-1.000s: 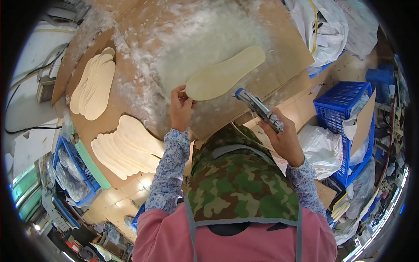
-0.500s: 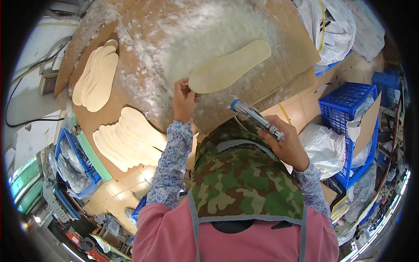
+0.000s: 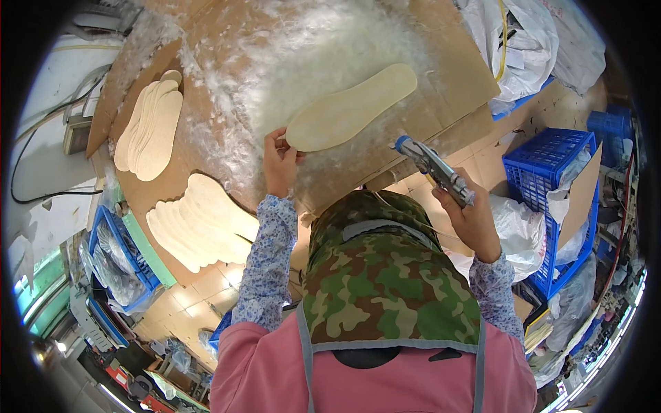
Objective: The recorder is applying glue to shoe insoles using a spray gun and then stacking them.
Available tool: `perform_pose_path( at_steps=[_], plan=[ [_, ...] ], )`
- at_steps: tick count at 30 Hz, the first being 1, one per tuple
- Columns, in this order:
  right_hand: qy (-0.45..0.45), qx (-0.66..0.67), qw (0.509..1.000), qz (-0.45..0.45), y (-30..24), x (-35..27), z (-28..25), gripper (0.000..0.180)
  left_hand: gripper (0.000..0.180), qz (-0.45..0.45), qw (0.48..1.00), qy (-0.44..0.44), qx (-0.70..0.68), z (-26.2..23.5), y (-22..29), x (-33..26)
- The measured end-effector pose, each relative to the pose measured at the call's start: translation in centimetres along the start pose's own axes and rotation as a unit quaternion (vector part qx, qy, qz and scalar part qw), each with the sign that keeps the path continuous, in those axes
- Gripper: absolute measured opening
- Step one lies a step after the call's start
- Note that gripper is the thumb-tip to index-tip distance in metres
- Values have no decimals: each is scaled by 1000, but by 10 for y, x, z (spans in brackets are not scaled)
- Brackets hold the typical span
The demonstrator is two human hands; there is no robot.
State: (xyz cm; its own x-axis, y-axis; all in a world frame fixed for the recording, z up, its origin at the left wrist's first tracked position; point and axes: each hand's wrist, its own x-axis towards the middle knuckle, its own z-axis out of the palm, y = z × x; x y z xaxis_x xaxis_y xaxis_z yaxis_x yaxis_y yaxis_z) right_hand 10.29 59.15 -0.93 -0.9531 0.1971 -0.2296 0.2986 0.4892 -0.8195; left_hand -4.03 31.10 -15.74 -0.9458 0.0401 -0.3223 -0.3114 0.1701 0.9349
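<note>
Insole (image 3: 351,108) lying flat on the cardboard-covered bench (image 3: 220,41), right in the middle of a thick patch of white, wispy overspray, toe end pointing up and to the right. Pinned at the heel end by the left hand (image 3: 279,160), thumb and fingertips pinching the rim, most likely to keep the light piece from sliding or lifting. Left forearm stretched forward from the lower edge, flowered sleeve up to the wrist, hand bent slightly inward toward the heel.

Spray gun (image 3: 435,170) gripped in the right hand (image 3: 471,221), fingers wrapped tight round the handle, nozzle aimed up and left toward the insole but well short of it, hanging just off the bench edge. Right wrist cocked, elbow tucked close to the body, gun tilted at a slant.

Two fanned stacks of insoles set aside on the left: one stack (image 3: 148,127) near the far corner, another stack (image 3: 200,224) nearer the body, both outside the white patch, seemingly kept apart from the spray. Blue crate (image 3: 551,155) standing on the right, white plastic bags (image 3: 523,48) beyond the bench.
</note>
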Motion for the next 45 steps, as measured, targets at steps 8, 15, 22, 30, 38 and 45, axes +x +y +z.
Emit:
perform_pose_path(
  at_steps=[8,15,22,30,38,45],
  plan=[
    [45,-7,999,-16,22,10,-23,18,38,-2,1000,-2,9,2,1,0],
    [96,-12,995,-38,31,20,-42,18,39,3,1000,17,7,8,5,-3],
    [97,-20,995,-21,30,20,-38,18,40,-1,1000,29,-1,9,12,-7],
    [-30,8,998,-48,2,25,5,22,37,7,1000,27,6,10,13,-7],
    [-51,17,995,-84,6,24,18,23,40,17,1000,12,1,9,9,-5],
    [14,169,982,83,59,34,-48,27,41,36,997,22,-72,6,15,-8]
  ],
)
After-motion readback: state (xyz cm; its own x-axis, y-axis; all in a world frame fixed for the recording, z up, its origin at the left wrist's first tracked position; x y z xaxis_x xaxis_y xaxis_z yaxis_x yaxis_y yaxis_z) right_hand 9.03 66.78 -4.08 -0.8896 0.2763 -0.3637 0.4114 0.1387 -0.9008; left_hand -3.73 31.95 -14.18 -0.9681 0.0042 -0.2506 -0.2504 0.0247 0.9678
